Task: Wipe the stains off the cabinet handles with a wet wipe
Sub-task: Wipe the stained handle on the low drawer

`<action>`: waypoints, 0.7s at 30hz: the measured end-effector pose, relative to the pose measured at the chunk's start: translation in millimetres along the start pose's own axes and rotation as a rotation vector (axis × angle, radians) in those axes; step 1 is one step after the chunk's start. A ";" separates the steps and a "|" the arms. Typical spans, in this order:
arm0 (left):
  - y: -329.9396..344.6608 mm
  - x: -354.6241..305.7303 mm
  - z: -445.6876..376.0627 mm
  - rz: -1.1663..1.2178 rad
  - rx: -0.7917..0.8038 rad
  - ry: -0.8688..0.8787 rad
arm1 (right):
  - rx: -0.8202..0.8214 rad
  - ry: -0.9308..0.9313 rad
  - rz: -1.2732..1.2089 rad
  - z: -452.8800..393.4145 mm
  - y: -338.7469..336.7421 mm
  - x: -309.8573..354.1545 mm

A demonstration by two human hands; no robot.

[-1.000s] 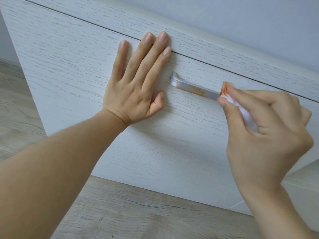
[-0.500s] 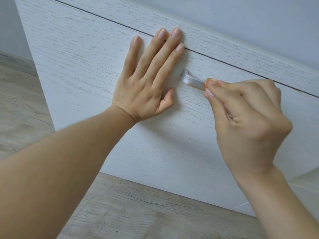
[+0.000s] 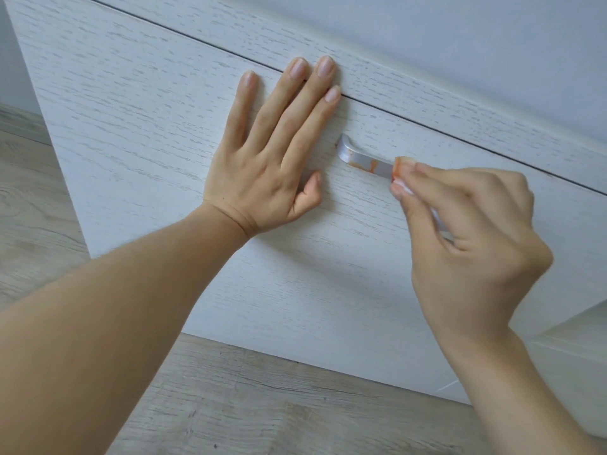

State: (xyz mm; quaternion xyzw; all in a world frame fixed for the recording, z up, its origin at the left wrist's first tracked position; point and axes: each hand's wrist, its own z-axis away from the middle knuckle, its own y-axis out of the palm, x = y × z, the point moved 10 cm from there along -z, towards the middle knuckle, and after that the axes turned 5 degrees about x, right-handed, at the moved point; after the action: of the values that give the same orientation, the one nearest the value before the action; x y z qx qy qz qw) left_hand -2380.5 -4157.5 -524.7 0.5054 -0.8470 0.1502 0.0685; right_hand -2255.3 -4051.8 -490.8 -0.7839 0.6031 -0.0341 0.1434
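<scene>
Left hand [image 3: 262, 178] flat, fingers straight, pressed on white woodgrain cabinet front [image 3: 131, 103]. Right hand [image 3: 473, 238] pinching orange-smeared white wet wipe [image 3: 399, 167] against silver metal handle [image 3: 361, 157], orange stains on handle.

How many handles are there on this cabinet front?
1: a silver handle right of the flat left hand, its right end covered by the right hand holding the wet wipe. Others may lie outside the view.
</scene>
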 end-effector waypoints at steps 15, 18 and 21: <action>-1.5 -0.3 -1.1 0.027 -0.011 -0.008 | -0.003 -0.191 0.087 -11.8 19.7 31.0; -1.2 -0.6 0.4 0.034 -0.006 -0.008 | -0.044 -0.124 0.080 -9.1 16.4 25.5; -1.1 -0.5 0.0 0.041 -0.009 -0.008 | -0.038 -0.085 0.068 -10.1 18.1 25.1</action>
State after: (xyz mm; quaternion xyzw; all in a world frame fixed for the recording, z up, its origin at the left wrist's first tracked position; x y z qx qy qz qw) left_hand -2379.2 -4157.5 -524.6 0.4884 -0.8580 0.1456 0.0643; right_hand -2267.8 -4081.8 -489.0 -0.7662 0.6234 0.0159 0.1550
